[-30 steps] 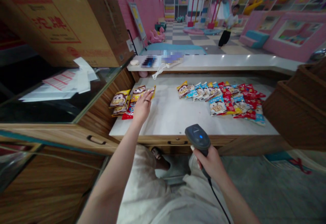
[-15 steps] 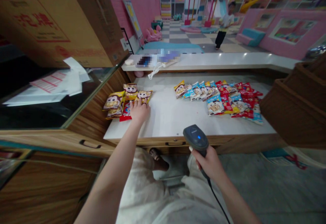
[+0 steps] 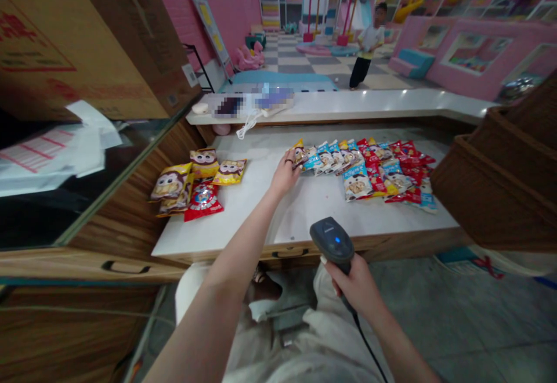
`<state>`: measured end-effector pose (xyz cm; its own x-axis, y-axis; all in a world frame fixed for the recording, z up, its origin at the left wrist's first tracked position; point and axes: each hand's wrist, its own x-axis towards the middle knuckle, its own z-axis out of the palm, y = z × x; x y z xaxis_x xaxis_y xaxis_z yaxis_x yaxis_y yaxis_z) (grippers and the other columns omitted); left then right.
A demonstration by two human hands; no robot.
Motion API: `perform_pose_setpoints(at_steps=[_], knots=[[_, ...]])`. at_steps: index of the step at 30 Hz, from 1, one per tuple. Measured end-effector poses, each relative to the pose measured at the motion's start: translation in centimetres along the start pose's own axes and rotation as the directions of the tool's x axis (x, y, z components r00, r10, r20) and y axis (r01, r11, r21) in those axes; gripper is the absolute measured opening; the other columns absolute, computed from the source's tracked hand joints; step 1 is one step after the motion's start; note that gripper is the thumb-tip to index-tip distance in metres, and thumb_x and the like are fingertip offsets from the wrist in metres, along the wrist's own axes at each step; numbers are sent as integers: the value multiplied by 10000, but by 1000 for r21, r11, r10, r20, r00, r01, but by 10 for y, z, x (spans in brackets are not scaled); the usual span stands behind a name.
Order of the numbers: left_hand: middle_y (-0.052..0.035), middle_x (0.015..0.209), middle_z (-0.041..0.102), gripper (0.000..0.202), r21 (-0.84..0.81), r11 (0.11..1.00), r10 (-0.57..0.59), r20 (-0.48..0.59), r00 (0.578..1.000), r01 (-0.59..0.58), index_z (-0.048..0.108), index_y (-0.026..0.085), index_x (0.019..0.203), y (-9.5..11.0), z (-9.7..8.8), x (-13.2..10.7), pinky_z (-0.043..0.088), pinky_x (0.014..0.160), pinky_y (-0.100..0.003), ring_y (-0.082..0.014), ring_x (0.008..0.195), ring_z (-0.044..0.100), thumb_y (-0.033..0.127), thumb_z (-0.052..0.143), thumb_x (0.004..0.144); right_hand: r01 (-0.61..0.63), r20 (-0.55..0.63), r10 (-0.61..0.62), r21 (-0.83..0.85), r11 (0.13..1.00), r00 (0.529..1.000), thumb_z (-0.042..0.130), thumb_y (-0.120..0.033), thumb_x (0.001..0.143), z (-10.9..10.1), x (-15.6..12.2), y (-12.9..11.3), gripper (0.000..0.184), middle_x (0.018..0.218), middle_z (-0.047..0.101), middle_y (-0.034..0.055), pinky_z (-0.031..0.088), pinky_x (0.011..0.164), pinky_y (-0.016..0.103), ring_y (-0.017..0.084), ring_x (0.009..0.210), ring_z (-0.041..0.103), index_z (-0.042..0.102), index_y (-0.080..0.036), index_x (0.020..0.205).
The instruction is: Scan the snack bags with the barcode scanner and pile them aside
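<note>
My left hand (image 3: 286, 173) reaches over the counter with its fingers stretched onto the yellow snack bag (image 3: 299, 150) at the left end of a row. The fingers partly cover that bag, which still lies in the row. My right hand (image 3: 357, 281) is wrapped around the handle of a dark barcode scanner (image 3: 331, 239), held above my lap with a blue light lit on its top. Its black cable (image 3: 364, 336) hangs down. Blue-and-white bags (image 3: 357, 183) and red bags (image 3: 411, 197) overlap to the right. At the left lie several yellow bags (image 3: 230, 172) and a red bag (image 3: 203, 199).
A cardboard box (image 3: 143, 40) and loose papers (image 3: 93, 125) rest on the left glass-topped cabinet. Brown baskets (image 3: 491, 191) stand at the right. A raised white ledge (image 3: 348, 104) runs along the back. Beyond it a person (image 3: 369, 46) stands in a play area.
My left hand has moved right, from the bags at the left to the end of the row. The red bag there is now uncovered. The view has shifted slightly right; the scanner stays in my right hand.
</note>
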<state>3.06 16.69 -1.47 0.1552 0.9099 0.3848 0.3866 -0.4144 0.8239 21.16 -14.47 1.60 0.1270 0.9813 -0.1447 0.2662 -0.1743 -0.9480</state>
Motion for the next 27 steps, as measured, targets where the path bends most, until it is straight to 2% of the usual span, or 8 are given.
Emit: perform_pose_setpoints(at_steps=[5,11,14,18,20,23,25,27], knots=[[-277,1742,485,724,-69,997,-40,-27,999,38,638,115,1546,-6,32,32,150,1435,-572,-419,1725,307,278,842,871,-38,-24,38,17,999,999,745,-522,836,-2,-3,5,328,428,585,-25,449,446,293,208,366,590,575,-295,673],[-241,1705,544,652,-291,951,-133,-68,989,108,669,148,1512,-2,29,30,159,1441,-517,-371,1713,351,345,845,916,-29,-38,30,4,1000,999,736,-553,834,-2,-4,8,355,433,582,-20,433,432,288,204,367,582,569,-292,662],[-168,1702,579,596,-482,867,-215,-134,967,126,668,201,1520,8,13,11,192,1435,-445,-311,1711,375,366,824,968,-17,-14,17,-2,1000,1000,738,-553,830,-2,-5,3,360,434,577,-23,450,446,290,202,371,588,566,-291,653],[-98,1658,643,459,-703,692,-386,-166,908,166,695,243,1486,20,-14,-36,297,1404,-396,-252,1655,477,373,752,1049,7,12,-7,-7,1000,1000,730,-527,834,-1,-7,-3,336,432,568,-26,450,439,286,201,378,591,578,-290,653],[-114,1576,709,428,-804,563,-486,-136,864,190,701,221,1473,25,-26,-62,418,1347,-415,-261,1566,591,415,682,1092,2,14,-2,7,1000,1000,725,-530,829,1,-8,-4,325,419,559,-34,450,433,281,194,363,579,582,-288,665],[-147,1408,802,431,-896,369,-639,-51,768,248,718,175,1423,30,-39,-94,579,1208,-452,-295,1390,737,462,597,1125,-9,36,7,43,999,999,733,-541,817,5,-11,-5,319,403,557,-45,453,422,277,190,337,570,583,-286,699],[-147,1333,832,419,-910,289,-701,10,713,297,739,166,1374,34,-43,-111,635,1127,-454,-309,1293,789,469,605,1117,-9,42,7,58,998,999,746,-542,812,9,-14,-6,318,405,571,-45,452,415,277,192,332,571,580,-287,720],[-137,1287,848,418,-906,261,-716,50,696,333,754,170,1336,37,-43,-124,655,1085,-444,-309,1234,812,492,627,1101,-6,54,2,60,998,999,749,-534,815,13,-17,-9,319,410,581,-38,453,417,277,191,337,571,576,-286,716]])
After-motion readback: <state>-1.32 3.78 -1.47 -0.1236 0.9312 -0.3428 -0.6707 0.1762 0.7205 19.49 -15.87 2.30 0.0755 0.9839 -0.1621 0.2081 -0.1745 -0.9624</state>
